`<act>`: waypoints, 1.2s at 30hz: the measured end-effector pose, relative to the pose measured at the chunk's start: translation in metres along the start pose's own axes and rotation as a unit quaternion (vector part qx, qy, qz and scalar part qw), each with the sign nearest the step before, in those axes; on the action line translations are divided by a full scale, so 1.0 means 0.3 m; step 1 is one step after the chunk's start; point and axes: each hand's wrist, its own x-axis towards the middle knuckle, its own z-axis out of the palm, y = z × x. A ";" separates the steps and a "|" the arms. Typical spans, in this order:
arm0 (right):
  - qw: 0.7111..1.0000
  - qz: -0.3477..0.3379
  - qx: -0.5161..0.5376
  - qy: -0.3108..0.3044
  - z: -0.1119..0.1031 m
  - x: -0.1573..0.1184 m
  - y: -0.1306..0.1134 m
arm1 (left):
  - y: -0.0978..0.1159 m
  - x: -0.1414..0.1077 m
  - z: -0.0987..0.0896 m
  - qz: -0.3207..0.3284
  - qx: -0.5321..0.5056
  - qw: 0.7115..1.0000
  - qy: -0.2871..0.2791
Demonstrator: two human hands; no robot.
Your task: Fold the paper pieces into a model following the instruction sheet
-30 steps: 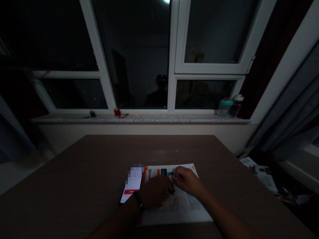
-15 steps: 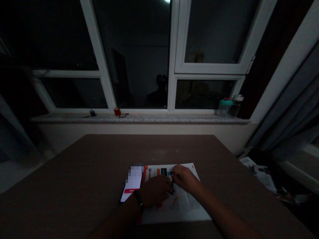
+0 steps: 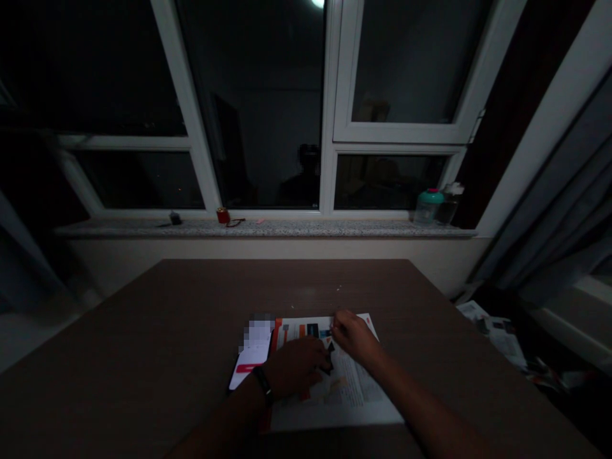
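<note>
A printed page or booklet (image 3: 344, 414) with an orange left edge lies on the brown table, under both hands. My left hand (image 3: 296, 366), with a black band on its wrist, rests over the middle of the page. Its fingers are bent around a small dark, pointed piece (image 3: 329, 358) whose kind I cannot make out. Just beyond and to the right, my right hand (image 3: 354, 335) has its fingers curled together above the page's upper right part; anything between them is hidden. Left of the page lies a lit phone (image 3: 253, 350), close to my left wrist.
Tiny pale scraps lie on the table (image 3: 215, 299) beyond the page. A granite windowsill (image 3: 296, 228) behind it carries a red item (image 3: 222, 215), a small dark object (image 3: 174, 218) and a teal-lidded container (image 3: 430, 207). Papers (image 3: 502, 338) lie low at the right.
My right hand has lifted slightly away from the dark piece, opening a small gap between them. My left hand stays nearly in place. The whole view has shifted a little.
</note>
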 end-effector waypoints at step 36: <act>0.982 0.006 0.145 -0.122 -0.029 -0.046 0.017 | -0.011 -0.007 0.018 -0.016 -0.039 0.999 0.032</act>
